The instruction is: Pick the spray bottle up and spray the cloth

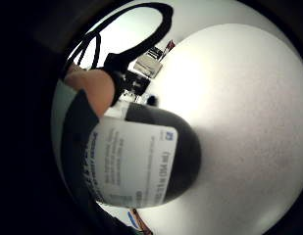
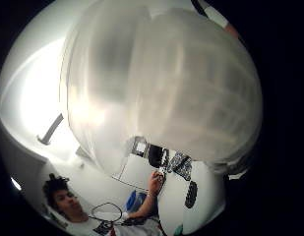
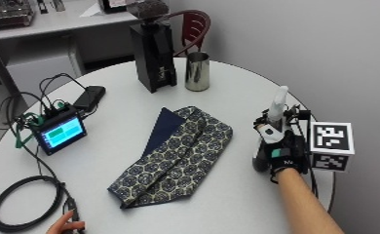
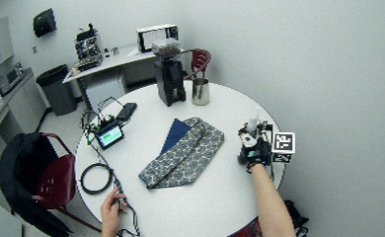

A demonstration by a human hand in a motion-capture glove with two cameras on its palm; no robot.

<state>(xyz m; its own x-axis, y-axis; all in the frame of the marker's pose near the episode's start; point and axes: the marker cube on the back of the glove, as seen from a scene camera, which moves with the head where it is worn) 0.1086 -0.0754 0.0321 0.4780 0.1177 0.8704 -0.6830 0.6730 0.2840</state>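
While the gloved right hand point(image 3: 282, 155) stands at the table's right edge, its fingers are wrapped round a spray bottle point(image 3: 276, 111), held upright just above the round white table point(image 3: 105, 161) with the pale nozzle topmost. Little-finger palm view: dark bottle body with white label point(image 1: 129, 164) close against the palm. Patterned cloth point(image 3: 183, 153) lies flat mid-table, apart from the hand. Beyond it stand a black grinder point(image 3: 152, 53) and steel cup point(image 3: 197, 71); a small screen device point(image 3: 60, 130) sits left

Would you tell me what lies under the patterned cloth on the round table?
A plain dark blue layer pokes out beneath the patterned cloth on the white table; anything further underneath is covered.
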